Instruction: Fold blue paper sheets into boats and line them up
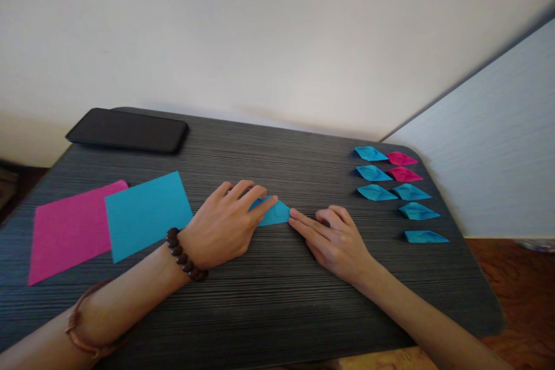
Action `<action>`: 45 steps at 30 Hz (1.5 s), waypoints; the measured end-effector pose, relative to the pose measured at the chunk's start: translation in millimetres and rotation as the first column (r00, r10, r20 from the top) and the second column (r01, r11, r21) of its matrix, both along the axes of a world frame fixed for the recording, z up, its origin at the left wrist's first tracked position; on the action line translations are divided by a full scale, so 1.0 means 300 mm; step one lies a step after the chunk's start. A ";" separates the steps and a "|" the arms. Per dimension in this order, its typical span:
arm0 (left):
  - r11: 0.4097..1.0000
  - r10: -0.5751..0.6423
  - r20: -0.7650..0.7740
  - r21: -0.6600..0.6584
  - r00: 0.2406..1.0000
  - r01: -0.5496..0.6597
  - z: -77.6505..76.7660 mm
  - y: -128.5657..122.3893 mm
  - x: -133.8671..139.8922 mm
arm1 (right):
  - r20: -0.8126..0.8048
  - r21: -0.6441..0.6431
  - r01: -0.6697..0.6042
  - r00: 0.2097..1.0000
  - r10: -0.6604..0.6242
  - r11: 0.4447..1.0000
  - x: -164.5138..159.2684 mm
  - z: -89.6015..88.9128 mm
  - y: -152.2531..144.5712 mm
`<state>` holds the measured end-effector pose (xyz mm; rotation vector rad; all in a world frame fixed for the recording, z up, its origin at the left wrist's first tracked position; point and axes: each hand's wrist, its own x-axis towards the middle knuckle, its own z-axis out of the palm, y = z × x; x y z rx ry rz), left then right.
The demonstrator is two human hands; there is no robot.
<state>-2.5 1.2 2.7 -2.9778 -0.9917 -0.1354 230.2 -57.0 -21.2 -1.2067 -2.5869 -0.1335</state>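
Observation:
A folded piece of blue paper lies on the dark table, partly hidden beneath my left hand. The bent fingers of that hand hold the paper down from above, one stretched across it. At the paper's pointed right end, my right hand touches the tip with outstretched fingers, while its other fingers are raised and curled. A dark bead bracelet circles my left wrist. Just left of this hand, a flat blue sheet overlaps a pink sheet.
Several folded blue paper pieces and two pink ones stand in rows at the table's right side. A black phone lies at the back left. The wall borders the table's far edge.

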 end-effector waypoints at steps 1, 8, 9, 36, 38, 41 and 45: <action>1.000 -0.003 0.004 -0.003 1.000 0.003 -0.001 0.002 -0.001 | -0.012 0.005 0.004 1.000 -0.004 1.000 0.002 0.001 -0.004; 0.999 -0.025 0.073 -0.037 0.997 0.027 -0.013 0.019 -0.006 | -0.155 -0.096 0.081 0.983 -0.095 0.992 0.000 -0.006 -0.001; 0.999 -0.017 0.085 -0.045 0.996 0.021 -0.016 0.018 -0.003 | -0.175 -0.121 0.109 0.976 -0.129 0.987 -0.002 -0.007 0.003; 0.997 -0.077 0.170 0.046 0.982 0.070 -0.054 0.031 -0.031 | -0.284 -0.212 -0.070 0.959 0.007 0.975 0.006 0.002 0.110; 0.996 -0.091 0.156 0.035 0.984 0.087 -0.051 0.032 -0.033 | -0.288 -0.179 -0.077 0.957 0.022 0.981 0.004 -0.004 0.111; 0.996 -0.091 0.147 0.027 0.985 0.088 -0.044 0.032 -0.034 | -0.289 -0.149 -0.076 0.957 0.030 0.986 0.000 -0.007 0.108; 0.998 -0.060 0.164 0.038 0.985 0.054 -0.045 0.017 -0.014 | -0.308 -0.179 -0.063 0.952 0.005 0.982 -0.007 -0.003 0.107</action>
